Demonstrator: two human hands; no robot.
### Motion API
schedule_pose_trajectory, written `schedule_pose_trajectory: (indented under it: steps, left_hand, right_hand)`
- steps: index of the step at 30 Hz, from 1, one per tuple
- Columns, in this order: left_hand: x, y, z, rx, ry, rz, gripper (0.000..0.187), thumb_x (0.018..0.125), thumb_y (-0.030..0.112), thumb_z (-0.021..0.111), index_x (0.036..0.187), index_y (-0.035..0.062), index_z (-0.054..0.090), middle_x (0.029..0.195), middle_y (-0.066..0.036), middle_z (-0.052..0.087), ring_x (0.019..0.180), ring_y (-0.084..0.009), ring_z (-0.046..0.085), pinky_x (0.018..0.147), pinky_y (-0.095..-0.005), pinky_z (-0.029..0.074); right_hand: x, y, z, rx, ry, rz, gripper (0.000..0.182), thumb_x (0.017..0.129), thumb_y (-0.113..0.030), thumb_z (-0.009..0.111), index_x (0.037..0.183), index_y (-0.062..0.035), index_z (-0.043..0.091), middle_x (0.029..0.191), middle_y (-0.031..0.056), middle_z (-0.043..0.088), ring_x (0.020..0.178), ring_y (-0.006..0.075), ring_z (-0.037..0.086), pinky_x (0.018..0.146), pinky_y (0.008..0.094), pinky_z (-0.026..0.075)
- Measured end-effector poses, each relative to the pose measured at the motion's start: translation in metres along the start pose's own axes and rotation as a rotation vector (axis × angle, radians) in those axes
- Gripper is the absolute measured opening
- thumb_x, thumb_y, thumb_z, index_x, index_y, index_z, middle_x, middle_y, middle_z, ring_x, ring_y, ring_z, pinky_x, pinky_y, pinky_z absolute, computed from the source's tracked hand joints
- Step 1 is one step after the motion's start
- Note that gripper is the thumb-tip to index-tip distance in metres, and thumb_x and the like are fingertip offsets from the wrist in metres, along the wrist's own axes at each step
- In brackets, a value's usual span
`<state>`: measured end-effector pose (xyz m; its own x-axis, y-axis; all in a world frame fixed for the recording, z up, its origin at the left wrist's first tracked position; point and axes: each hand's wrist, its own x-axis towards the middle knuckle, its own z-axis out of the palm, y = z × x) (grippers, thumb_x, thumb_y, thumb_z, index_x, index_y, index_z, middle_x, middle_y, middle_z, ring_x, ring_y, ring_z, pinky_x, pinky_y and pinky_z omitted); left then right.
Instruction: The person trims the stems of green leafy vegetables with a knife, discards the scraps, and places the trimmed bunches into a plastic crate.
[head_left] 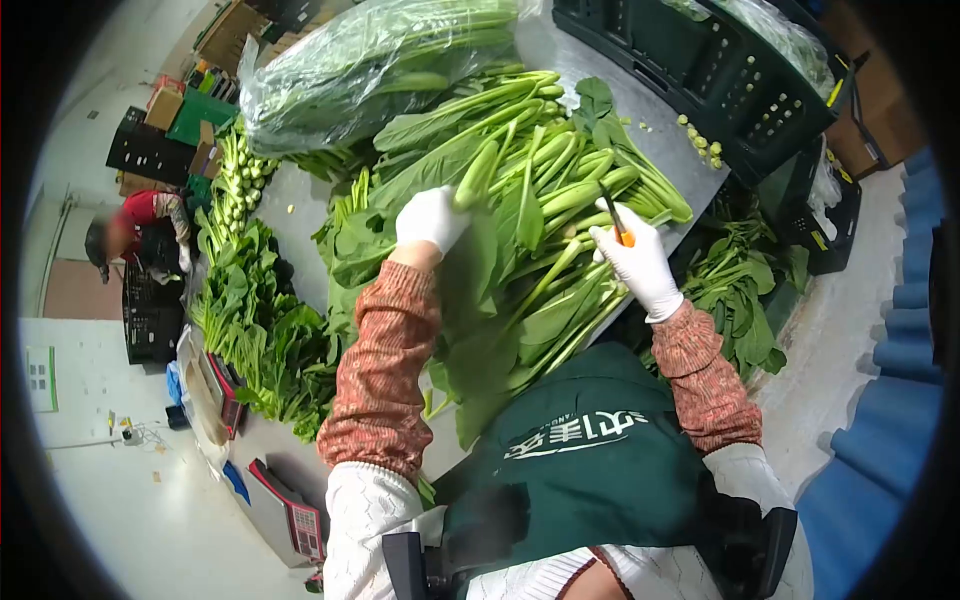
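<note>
White gloves cover both hands. My left hand [432,218] is closed around a leafy green stalk [476,178], its pale base pointing up and its blurred leaves hanging below. To the right, my right hand [638,258] grips a small knife [622,232] with an orange handle, its dark blade pointing up and left over the stalk bases. Beneath and between the hands lies a large pile of leafy greens [550,205] on the metal table [580,65].
A clear bag of greens [380,75] lies beyond the pile. Dark crates [700,85] stand at the right, with cut ends [700,140] nearby. More greens [250,300] and scales [290,510] are left. Another person [145,235] is at far left.
</note>
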<state>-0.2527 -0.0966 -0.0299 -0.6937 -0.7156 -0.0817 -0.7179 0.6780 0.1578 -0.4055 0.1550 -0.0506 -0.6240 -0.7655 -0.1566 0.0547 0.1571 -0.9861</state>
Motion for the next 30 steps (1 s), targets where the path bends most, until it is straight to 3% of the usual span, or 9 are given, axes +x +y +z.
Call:
schedule_pose_trajectory:
  steps: [6,9,14,16,18,21,23,26,30]
  left_hand:
    - [-0.053,0.001,-0.048,-0.335,0.221,0.208,0.03,0.075,0.016,0.076,0.102,0.006,0.069,0.081,-0.016,0.069,0.074,-0.0283,0.069,0.069,-0.0331,0.053]
    - [-0.094,0.016,-0.069,-0.334,0.255,0.325,0.03,0.073,0.005,0.075,0.103,0.0037,0.068,0.089,-0.015,0.069,0.076,-0.0237,0.069,0.072,-0.0304,0.053]
    - [-0.136,0.018,-0.082,-0.526,-0.075,0.292,0.035,0.074,0.006,0.078,0.108,0.002,0.068,0.096,-0.01,0.071,0.084,-0.0145,0.066,0.078,-0.0281,0.052]
    - [-0.143,0.01,-0.089,-0.95,-0.21,0.122,0.037,0.077,0.007,0.076,0.112,-0.001,0.067,0.102,-0.008,0.071,0.09,-0.0136,0.064,0.082,-0.0288,0.052]
    - [-0.143,0.015,-0.095,-1.074,-0.246,0.009,0.04,0.078,0.008,0.075,0.115,-0.0026,0.065,0.104,-0.006,0.069,0.093,-0.0111,0.061,0.085,-0.0261,0.049]
    - [-0.144,0.017,-0.078,-1.103,-0.53,0.009,0.035,0.079,0.013,0.079,0.109,-0.0011,0.066,0.095,0.001,0.066,0.083,-0.0062,0.057,0.075,-0.0222,0.047]
    - [-0.148,0.021,-0.069,-1.223,-0.505,-0.054,0.033,0.078,0.01,0.079,0.107,-0.0001,0.067,0.092,0.003,0.066,0.078,-0.0046,0.056,0.072,-0.0213,0.047]
    - [-0.15,0.032,-0.065,-1.22,-0.304,-0.08,0.03,0.078,0.014,0.079,0.103,0.0006,0.068,0.081,0.001,0.066,0.071,-0.0049,0.057,0.066,-0.0229,0.047]
    - [-0.15,0.033,-0.056,-0.834,-0.058,0.093,0.029,0.076,0.015,0.079,0.101,0.0034,0.069,0.077,-0.007,0.068,0.066,-0.0115,0.063,0.064,-0.0269,0.051]
  right_hand:
    - [-0.005,-0.021,-0.009,0.15,-0.086,0.162,0.033,0.09,-0.016,0.066,0.119,-0.001,0.062,0.081,-0.0005,0.064,0.056,0.0028,0.052,0.05,0.0188,0.04]
    - [0.001,-0.038,0.015,0.336,-0.101,0.004,0.037,0.092,-0.024,0.067,0.123,-0.0045,0.061,0.076,-0.003,0.06,0.049,-0.0003,0.043,0.044,0.0164,0.034]
    - [0.006,-0.068,0.034,0.23,-0.38,-0.018,0.025,0.092,-0.028,0.067,0.106,-0.0074,0.068,0.071,-0.0067,0.052,0.048,0.0004,0.04,0.043,0.0184,0.031]
    - [-0.005,-0.079,0.039,0.211,-0.494,-0.042,0.021,0.092,-0.025,0.067,0.102,-0.0071,0.069,0.07,-0.0072,0.05,0.049,0.0004,0.04,0.044,0.0187,0.031]
    - [-0.014,-0.079,0.047,0.294,-0.623,-0.082,0.018,0.09,-0.015,0.067,0.105,-0.0061,0.068,0.079,-0.004,0.062,0.052,-0.0005,0.04,0.046,0.0178,0.031]
    - [-0.021,-0.079,0.057,0.358,-0.657,-0.225,0.022,0.089,-0.011,0.068,0.11,-0.0058,0.067,0.092,0.0021,0.069,0.067,0.0067,0.056,0.06,0.0209,0.044]
    - [-0.021,-0.068,0.062,0.369,-0.608,-0.347,0.021,0.09,-0.009,0.067,0.111,-0.0058,0.068,0.094,0.0041,0.071,0.08,0.0137,0.066,0.075,0.0268,0.053]
    - [-0.017,-0.056,0.058,-0.138,-0.22,-0.65,0.029,0.085,-0.004,0.068,0.114,-0.0049,0.065,0.097,0.0111,0.071,0.081,0.0198,0.07,0.073,0.029,0.054]
    - [-0.036,-0.06,0.049,-0.561,-0.17,-0.612,0.031,0.085,-0.006,0.064,0.115,-0.0064,0.065,0.091,0.0149,0.07,0.078,0.0275,0.069,0.072,0.0327,0.053]
